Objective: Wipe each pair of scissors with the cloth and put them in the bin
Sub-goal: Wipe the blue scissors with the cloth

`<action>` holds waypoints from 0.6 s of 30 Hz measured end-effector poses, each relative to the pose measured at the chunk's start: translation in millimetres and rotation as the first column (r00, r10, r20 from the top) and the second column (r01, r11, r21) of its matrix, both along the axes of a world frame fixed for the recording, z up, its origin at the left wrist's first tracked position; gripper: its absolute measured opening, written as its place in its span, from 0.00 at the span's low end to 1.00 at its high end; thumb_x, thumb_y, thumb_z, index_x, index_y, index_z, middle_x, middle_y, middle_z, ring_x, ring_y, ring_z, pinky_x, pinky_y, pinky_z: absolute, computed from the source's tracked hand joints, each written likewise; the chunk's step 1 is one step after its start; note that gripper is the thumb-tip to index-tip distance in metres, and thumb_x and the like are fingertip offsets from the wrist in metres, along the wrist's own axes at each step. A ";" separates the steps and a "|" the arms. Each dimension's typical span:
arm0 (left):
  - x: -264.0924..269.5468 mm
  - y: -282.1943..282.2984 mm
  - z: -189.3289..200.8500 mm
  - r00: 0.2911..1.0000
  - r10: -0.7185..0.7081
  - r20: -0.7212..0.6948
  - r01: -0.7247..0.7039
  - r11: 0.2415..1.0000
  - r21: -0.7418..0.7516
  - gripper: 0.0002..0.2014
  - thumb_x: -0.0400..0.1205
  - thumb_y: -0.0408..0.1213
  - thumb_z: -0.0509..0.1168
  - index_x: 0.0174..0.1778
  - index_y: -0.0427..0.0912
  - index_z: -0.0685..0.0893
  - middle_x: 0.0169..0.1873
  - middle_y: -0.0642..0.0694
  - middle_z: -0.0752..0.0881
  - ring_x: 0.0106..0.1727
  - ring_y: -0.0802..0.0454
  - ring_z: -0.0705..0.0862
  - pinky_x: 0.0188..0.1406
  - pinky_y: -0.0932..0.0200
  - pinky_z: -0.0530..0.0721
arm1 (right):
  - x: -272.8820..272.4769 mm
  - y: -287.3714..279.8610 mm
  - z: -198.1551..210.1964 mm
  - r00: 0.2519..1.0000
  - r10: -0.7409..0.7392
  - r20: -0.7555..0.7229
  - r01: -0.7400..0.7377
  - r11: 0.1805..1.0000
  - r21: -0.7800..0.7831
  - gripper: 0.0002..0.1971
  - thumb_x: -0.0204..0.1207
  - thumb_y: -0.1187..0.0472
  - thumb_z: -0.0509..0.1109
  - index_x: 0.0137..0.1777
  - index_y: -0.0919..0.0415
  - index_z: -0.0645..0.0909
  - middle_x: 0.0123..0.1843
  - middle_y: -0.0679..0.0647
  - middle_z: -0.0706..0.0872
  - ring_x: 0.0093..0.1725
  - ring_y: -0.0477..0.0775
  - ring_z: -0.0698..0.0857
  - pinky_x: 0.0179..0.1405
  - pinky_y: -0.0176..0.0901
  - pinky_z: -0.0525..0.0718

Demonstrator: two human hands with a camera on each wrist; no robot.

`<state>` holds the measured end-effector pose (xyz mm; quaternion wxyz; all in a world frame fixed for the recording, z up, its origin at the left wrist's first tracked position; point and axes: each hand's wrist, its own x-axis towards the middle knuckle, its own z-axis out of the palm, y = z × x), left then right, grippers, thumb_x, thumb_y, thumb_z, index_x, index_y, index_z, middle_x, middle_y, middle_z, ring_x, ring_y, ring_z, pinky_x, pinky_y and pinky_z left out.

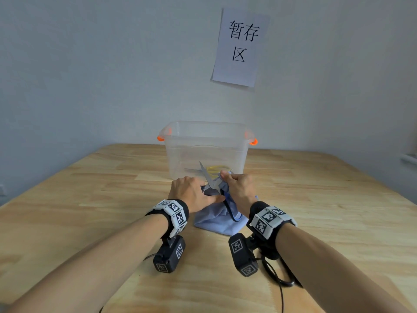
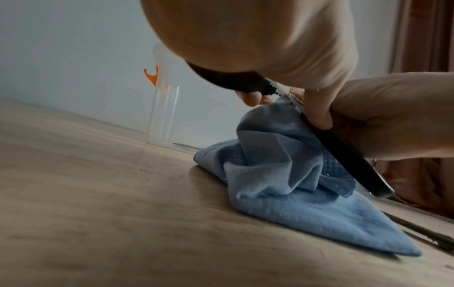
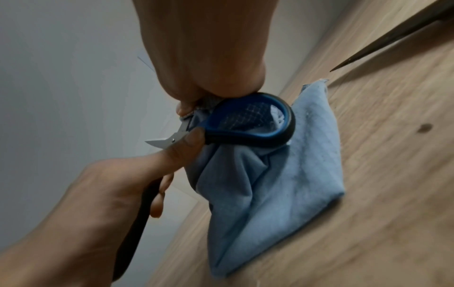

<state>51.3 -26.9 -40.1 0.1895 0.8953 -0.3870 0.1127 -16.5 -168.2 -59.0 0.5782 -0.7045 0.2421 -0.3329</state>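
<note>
Head view, scissors (image 1: pixel 211 180) blade cloth (image 1: pixel 217 220)-hidden

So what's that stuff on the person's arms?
Both arms are bare, with no sleeves. Each wrist wears a black band carrying white blocks printed with black square codes. Under each wrist hangs a small black camera box with more code stickers, and thin black cables trail from them across the table. The hands wear no gloves.

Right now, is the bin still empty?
No: through the clear wall of the bin the head view shows a yellow-handled pair of scissors already lying on its floor.
</note>
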 end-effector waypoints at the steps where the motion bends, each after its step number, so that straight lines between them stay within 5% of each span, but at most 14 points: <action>1: 0.4 -0.1 0.0 1.000 -0.002 -0.018 0.001 1.000 -0.004 0.32 0.69 0.76 0.66 0.22 0.49 0.73 0.26 0.51 0.80 0.36 0.46 0.81 0.36 0.55 0.72 | -0.1 0.7 -0.4 1.000 0.006 0.006 -0.006 1.000 0.009 0.25 0.78 0.47 0.75 0.46 0.75 0.89 0.34 0.65 0.89 0.36 0.51 0.80 0.42 0.51 0.86; 5: 6.1 2.2 -2.9 0.998 0.009 -0.064 -0.009 1.000 0.007 0.31 0.67 0.78 0.66 0.24 0.50 0.77 0.29 0.52 0.82 0.38 0.47 0.82 0.38 0.56 0.72 | -0.7 -0.5 1.0 0.992 0.116 -0.039 -0.110 0.985 0.135 0.22 0.79 0.50 0.75 0.28 0.65 0.82 0.27 0.56 0.83 0.35 0.54 0.82 0.40 0.44 0.84; 9: 9.4 3.9 -2.3 0.997 0.009 -0.081 -0.009 1.000 -0.001 0.30 0.65 0.78 0.68 0.30 0.50 0.85 0.30 0.52 0.84 0.39 0.48 0.83 0.36 0.55 0.73 | -2.6 0.3 0.0 0.946 0.293 -0.137 -0.269 0.948 0.169 0.21 0.79 0.48 0.74 0.39 0.70 0.87 0.40 0.67 0.90 0.42 0.60 0.88 0.52 0.53 0.90; 12: 8.7 2.7 1.0 0.994 0.000 -0.111 -0.001 1.000 -0.011 0.31 0.66 0.73 0.72 0.23 0.46 0.75 0.23 0.52 0.78 0.34 0.47 0.79 0.32 0.55 0.70 | -3.2 3.3 1.3 0.939 0.322 -0.125 -0.293 0.934 0.203 0.24 0.79 0.50 0.74 0.52 0.76 0.87 0.52 0.73 0.90 0.48 0.62 0.89 0.61 0.60 0.88; 18: 7.9 -0.5 2.8 0.981 -0.004 -0.194 0.001 1.000 -0.015 0.28 0.66 0.68 0.76 0.25 0.47 0.77 0.25 0.52 0.79 0.36 0.46 0.81 0.34 0.55 0.73 | -1.8 6.6 4.8 0.956 0.273 -0.103 -0.244 0.942 0.230 0.18 0.79 0.57 0.76 0.46 0.76 0.87 0.41 0.65 0.88 0.43 0.61 0.87 0.60 0.61 0.88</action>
